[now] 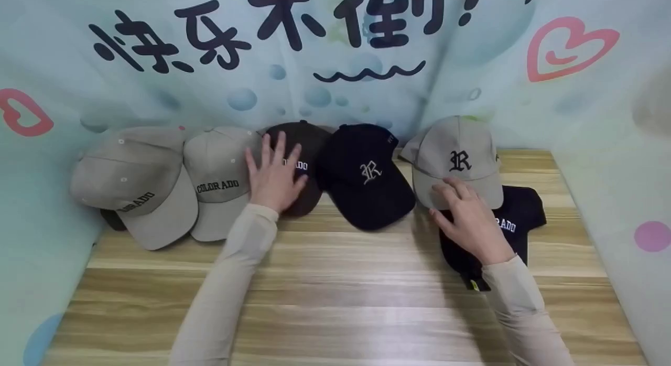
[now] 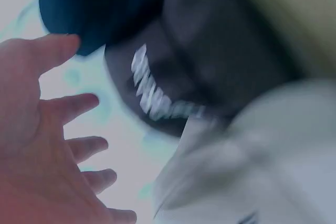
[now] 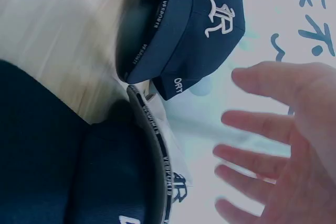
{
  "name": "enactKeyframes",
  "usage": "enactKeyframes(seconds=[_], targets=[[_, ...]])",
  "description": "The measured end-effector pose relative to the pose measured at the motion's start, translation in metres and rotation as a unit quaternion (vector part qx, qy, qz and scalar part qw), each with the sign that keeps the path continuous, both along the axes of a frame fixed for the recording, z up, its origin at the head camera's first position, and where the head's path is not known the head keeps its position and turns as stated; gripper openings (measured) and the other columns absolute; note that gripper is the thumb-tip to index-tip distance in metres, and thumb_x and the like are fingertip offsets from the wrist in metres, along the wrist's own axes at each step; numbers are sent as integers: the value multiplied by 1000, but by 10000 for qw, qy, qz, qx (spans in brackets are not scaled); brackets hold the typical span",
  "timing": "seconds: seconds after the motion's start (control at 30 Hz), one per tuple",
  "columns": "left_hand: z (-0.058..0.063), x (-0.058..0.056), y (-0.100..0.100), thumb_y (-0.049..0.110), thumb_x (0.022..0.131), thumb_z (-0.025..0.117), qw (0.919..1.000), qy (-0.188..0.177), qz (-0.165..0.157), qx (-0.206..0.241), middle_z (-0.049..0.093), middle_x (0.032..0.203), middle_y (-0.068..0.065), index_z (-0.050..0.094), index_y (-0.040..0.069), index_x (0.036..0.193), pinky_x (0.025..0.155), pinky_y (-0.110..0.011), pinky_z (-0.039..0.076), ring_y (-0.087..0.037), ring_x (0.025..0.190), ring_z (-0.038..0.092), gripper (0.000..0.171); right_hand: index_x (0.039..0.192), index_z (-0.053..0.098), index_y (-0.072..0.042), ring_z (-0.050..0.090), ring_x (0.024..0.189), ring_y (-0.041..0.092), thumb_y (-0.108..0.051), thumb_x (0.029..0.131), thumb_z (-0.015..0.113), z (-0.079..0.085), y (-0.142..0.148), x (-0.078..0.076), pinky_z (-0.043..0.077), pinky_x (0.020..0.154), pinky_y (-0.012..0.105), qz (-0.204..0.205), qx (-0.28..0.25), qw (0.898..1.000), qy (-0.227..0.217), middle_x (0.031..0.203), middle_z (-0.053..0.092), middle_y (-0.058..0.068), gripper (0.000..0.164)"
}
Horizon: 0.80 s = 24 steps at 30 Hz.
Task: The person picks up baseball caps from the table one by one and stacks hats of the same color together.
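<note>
My left hand (image 1: 277, 180) is spread over a dark brown cap (image 1: 309, 146), partly covering its white lettering. Its fingers are apart and hold nothing; in the left wrist view, the left hand (image 2: 47, 135) shows straight fingers beside the brown cap (image 2: 210, 30). At the right, my right hand (image 1: 472, 224) is over the brim of a grey cap (image 1: 456, 138) with a black R. The right wrist view has that right hand (image 3: 273, 140) with fingers apart and nothing in its grasp. A navy cap (image 1: 527, 201) with white lettering lies under the right hand, partly hidden.
Between the hands sits a navy cap (image 1: 356, 203) with a pale R. Two grey caps lettered COLORADO, one at far left (image 1: 141, 169) and its neighbour (image 1: 217, 159), stand along the back of the wooden table (image 1: 325, 303). A printed cloth backdrop (image 1: 199, 93) rises behind.
</note>
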<state>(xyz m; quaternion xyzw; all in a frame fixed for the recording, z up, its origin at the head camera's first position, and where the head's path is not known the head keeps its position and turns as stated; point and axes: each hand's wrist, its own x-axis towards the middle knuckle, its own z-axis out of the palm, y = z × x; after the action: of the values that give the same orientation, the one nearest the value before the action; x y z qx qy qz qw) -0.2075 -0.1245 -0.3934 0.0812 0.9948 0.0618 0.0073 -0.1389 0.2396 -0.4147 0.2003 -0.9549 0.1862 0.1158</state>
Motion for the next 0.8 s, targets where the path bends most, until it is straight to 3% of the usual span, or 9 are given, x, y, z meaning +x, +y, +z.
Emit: enactKeyframes(seconds=[0.1, 0.23, 0.4, 0.6, 0.8], targets=[[25, -11, -17, 32, 95, 58, 9998, -145, 98, 3, 0, 160, -15, 27, 15, 153, 104, -64, -13, -40, 143, -9, 68, 119, 61, 3, 49, 115, 44, -15, 89, 67, -1, -3, 4, 38, 93, 58, 274, -98, 9996, 65, 129, 51, 25, 35], [54, -22, -40, 15, 92, 53, 9994, -314, 133, 9, 6, 158, -21, 33, 9, 149, 102, -69, -10, -45, 142, -5, 61, 115, 64, 2, 55, 108, 40, -15, 90, 66, -4, -7, 8, 43, 90, 54, 699, -23, 9971, 309, 122, 57, 23, 31], [78, -34, -63, 17, 95, 45, 9973, -723, 140, 66, 17, 154, -26, 37, 4, 146, 101, -72, -6, -48, 140, 5, 53, 111, 66, -3, 59, 102, 33, -12, 88, 69, -6, -9, 13, 46, 83, 49, 1125, 125, 9914, 664, 114, 63, 15, 25], [77, -41, -95, 22, 98, 37, 9921, -1181, 409, 139, 25, 149, -29, 32, 0, 146, 102, -72, -1, -52, 135, 18, 53, 107, 67, -4, 61, 96, 31, -11, 86, 69, -10, -10, 18, 47, 81, 46, 1285, 144, 9878, 863, 106, 65, 10, 22], [65, -45, -118, 13, 96, 33, 9916, -1121, 65, 635, 33, 138, -34, 36, -6, 142, 105, -67, 7, -54, 128, 30, 50, 105, 68, -5, 63, 91, 29, -11, 85, 71, -18, -7, 23, 49, 77, 45, 1248, 271, 9876, 916, 100, 67, 8, 21]])
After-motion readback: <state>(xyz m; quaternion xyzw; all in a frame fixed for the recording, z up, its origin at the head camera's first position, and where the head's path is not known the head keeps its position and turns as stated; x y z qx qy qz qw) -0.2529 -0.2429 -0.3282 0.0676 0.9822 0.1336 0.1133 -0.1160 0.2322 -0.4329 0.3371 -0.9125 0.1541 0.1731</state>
